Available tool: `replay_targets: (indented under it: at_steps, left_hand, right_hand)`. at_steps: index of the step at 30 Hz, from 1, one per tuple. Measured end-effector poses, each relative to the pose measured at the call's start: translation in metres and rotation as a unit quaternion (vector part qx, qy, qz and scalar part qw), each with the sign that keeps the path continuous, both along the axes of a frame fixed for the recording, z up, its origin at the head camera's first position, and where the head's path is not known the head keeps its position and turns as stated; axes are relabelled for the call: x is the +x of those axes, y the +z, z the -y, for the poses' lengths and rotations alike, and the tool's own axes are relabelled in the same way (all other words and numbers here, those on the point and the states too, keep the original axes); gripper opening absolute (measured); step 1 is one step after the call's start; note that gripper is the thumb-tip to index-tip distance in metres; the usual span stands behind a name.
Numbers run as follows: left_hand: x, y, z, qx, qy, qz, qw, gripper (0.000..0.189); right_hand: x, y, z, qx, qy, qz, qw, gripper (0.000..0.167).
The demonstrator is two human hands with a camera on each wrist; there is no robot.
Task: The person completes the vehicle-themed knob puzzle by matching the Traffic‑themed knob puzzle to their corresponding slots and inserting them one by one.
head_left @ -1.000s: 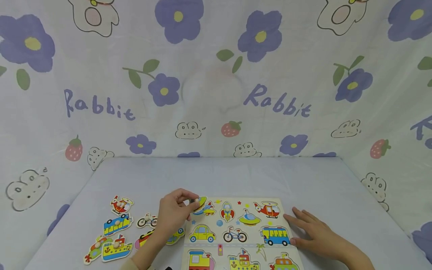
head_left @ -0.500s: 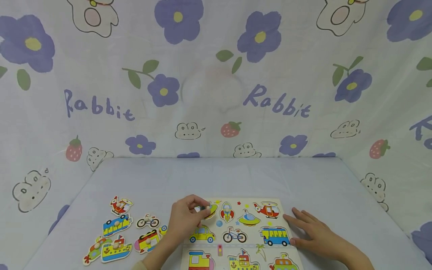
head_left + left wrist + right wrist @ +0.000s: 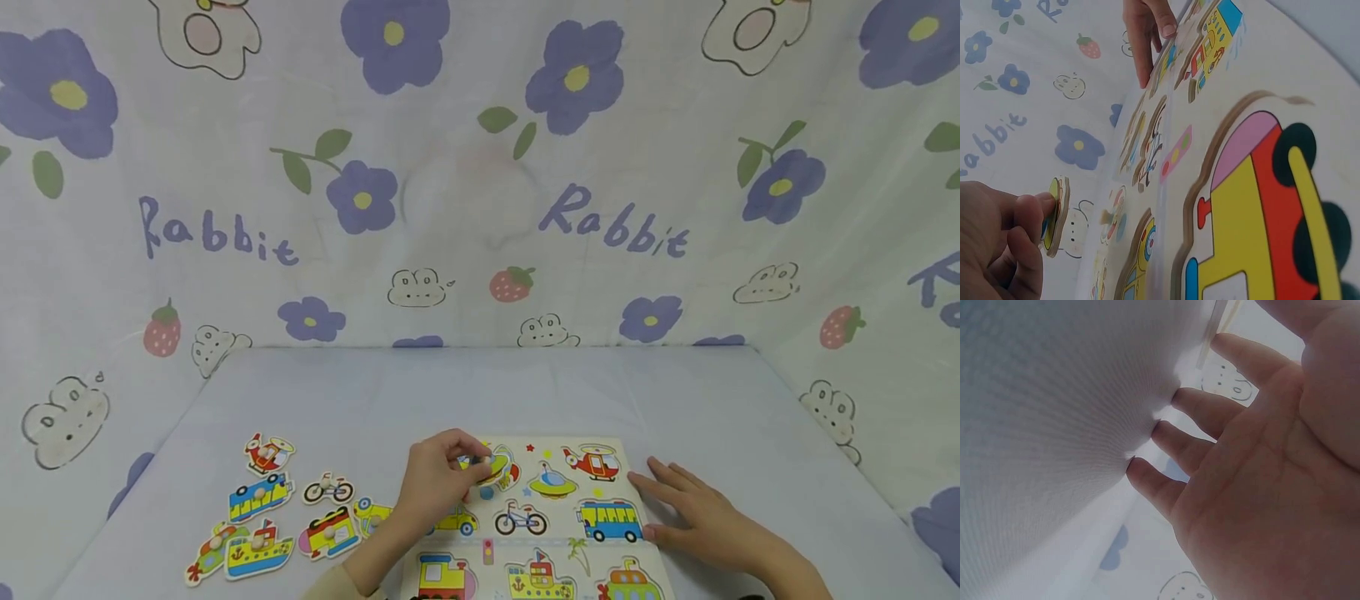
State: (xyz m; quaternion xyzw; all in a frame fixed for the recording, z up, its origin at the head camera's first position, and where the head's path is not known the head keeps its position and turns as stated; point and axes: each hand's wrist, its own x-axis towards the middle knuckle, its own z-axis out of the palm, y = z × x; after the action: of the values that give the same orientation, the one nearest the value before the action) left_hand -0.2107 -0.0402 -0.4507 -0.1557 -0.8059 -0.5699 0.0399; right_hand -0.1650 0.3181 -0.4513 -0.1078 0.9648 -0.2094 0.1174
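Observation:
My left hand (image 3: 438, 477) pinches a yellow-green flying saucer puzzle piece (image 3: 496, 468) between thumb and fingers. In the left wrist view the saucer piece (image 3: 1055, 219) stands edge-on, raised off the wooden puzzle board (image 3: 1329, 69). From the head, it overlaps the rocket in the board's back row, just left of the printed saucer recess (image 3: 553, 481). My right hand (image 3: 697, 517) lies at the right edge of the board (image 3: 547, 543), fingers spread. Its fingertips (image 3: 1141, 467) press on the cloth in the right wrist view, and the thumb is right at the board's edge.
Left of the board lie loose knobbed pieces: a helicopter (image 3: 268, 457), a bus (image 3: 247, 504), a bicycle (image 3: 339, 492), a train (image 3: 318, 542), a car (image 3: 365, 522), a ship (image 3: 273, 557) and a submarine (image 3: 206, 560). Flower-printed cloth (image 3: 465, 192) hangs behind the table.
My left hand has carried the saucer piece rightward from the board's back left corner to over the rocket. The right hand stays where it was.

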Motion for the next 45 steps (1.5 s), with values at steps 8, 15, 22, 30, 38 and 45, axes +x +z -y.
replay_targets:
  at_steps: [8,15,22,30,38,45]
  left_hand:
    - [-0.005,0.002,-0.014,-0.019,-0.028,-0.025,0.9991,0.014]
    - [-0.008,0.003,-0.025,-0.01,-0.07,-0.037,0.9968,0.011]
    - [-0.009,0.0,-0.03,-0.002,-0.089,-0.031,0.9956,0.011]
    - [-0.012,-0.004,-0.042,-0.004,-0.121,-0.001,0.9927,0.011]
    - [-0.01,-0.006,-0.053,0.003,-0.147,0.02,0.9889,0.01]
    - [-0.012,-0.006,-0.062,0.002,-0.164,0.047,0.9853,0.008]
  right_hand:
    - [-0.002,0.002,0.0,0.0,0.016,-0.015,0.9998,0.078]
    - [-0.003,0.005,0.001,0.0,0.013,-0.012,0.9998,0.078]
    - [-0.003,0.003,0.003,0.002,0.008,-0.012,0.9999,0.08]
    - [-0.003,0.004,0.002,0.006,0.009,-0.01,0.9999,0.08]
    - [0.0,0.003,0.002,0.007,0.004,-0.003,1.0,0.08]
    - [0.001,0.003,0.002,0.001,0.011,-0.013,0.9999,0.078]
